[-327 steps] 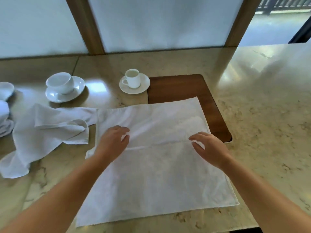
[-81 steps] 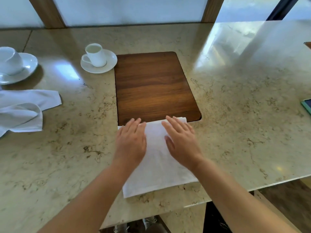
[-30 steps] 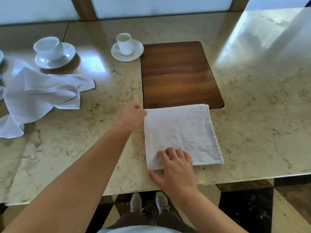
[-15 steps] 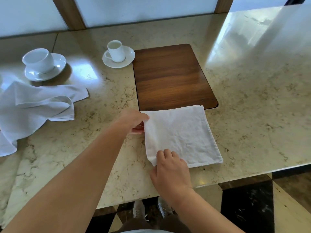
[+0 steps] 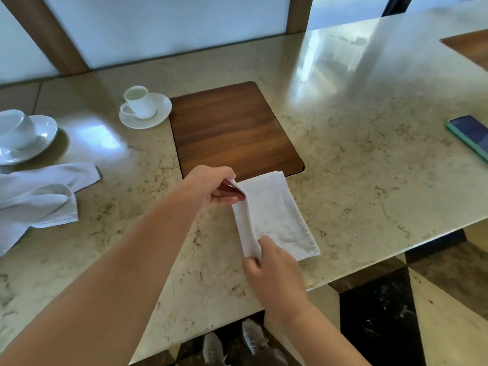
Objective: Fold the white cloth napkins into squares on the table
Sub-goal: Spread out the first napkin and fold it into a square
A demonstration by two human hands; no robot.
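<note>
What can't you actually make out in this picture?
- Head view: the loose napkin and the larger cup run off the left edge.
- The phone is cut by the right edge.
- The left hand and right hand cover their grip corners of the folded napkin.
- Its layer count is hidden.

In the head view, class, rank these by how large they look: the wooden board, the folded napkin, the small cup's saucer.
1. wooden board
2. folded napkin
3. small cup's saucer
The napkin lies nearer the camera, yet the order looks clear.
</note>
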